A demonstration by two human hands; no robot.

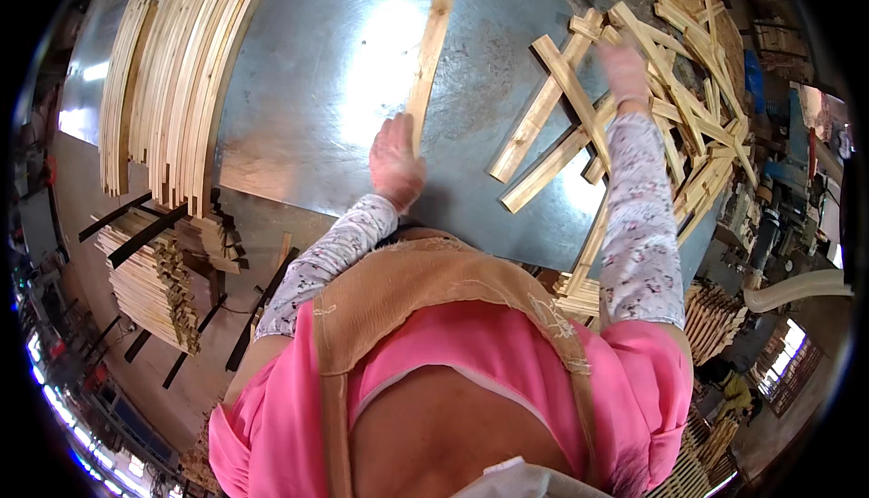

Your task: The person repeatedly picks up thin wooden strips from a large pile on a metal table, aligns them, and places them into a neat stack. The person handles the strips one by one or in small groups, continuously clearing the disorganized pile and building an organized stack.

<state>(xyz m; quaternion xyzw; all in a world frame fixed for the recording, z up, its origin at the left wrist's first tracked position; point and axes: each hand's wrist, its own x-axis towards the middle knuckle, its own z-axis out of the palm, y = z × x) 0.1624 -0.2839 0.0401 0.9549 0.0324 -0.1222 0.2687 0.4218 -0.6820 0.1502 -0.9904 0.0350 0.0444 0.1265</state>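
My left hand (396, 165) is closed around the near end of a wooden slat (433, 45), which points away from me over the metal tabletop (308, 127). To the right, my right hand (625, 71) reaches into a loose heap of wooden slats (674, 72) lying crisscross. Motion smears its fingers, so whether they grip a slat does not show. Closer to the middle, two crossed slats (572, 90) lie at the heap's left side.
A row of slats (181, 72) lies side by side at the tabletop's left. Below it, more slats (149, 281) are stacked near dark bars (149, 235). A pale hose (797, 290) bends at the far right, and another stack of wood pieces (711, 321) stands below the table's right side.
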